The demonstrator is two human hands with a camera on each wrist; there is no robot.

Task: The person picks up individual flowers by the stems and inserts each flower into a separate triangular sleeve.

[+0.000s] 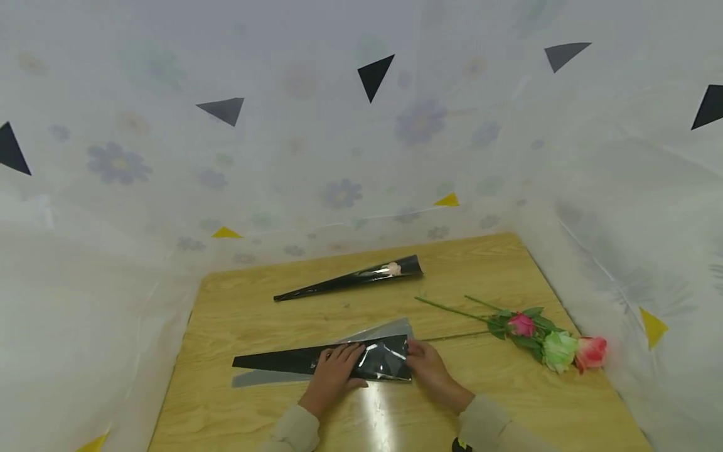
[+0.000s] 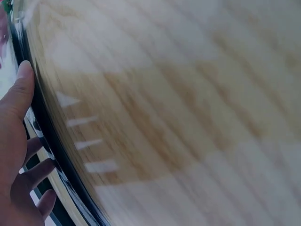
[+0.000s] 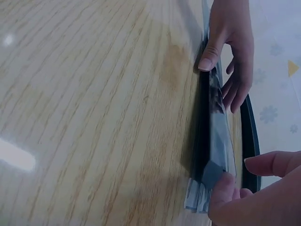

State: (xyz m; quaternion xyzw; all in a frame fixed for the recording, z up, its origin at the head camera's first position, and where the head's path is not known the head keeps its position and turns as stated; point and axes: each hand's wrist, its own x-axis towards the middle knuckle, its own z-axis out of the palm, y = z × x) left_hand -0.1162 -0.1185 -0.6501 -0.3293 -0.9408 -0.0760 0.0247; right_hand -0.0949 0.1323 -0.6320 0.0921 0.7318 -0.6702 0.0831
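Observation:
A black flower sleeve (image 1: 277,359) with a clear front lies on the table, its narrow end to the left. Grey sleeve-shaped pieces (image 1: 245,379) stick out from under it. My left hand (image 1: 334,375) rests across the middle of the black sleeve, fingers spread over it and thumb at the near edge. At the wide end on the right, my right hand (image 1: 433,370) pinches the rim; in the right wrist view its thumb touches the raised mouth while one finger stands apart. The underside of this grip is hidden.
Behind lies another black sleeve (image 1: 339,281) with a pale pink flower in it. Several artificial roses lie at the right, among them a green-white one (image 1: 559,350) and a pink-white one (image 1: 590,353). White patterned sheeting (image 1: 316,157) surrounds the wooden table (image 1: 226,314).

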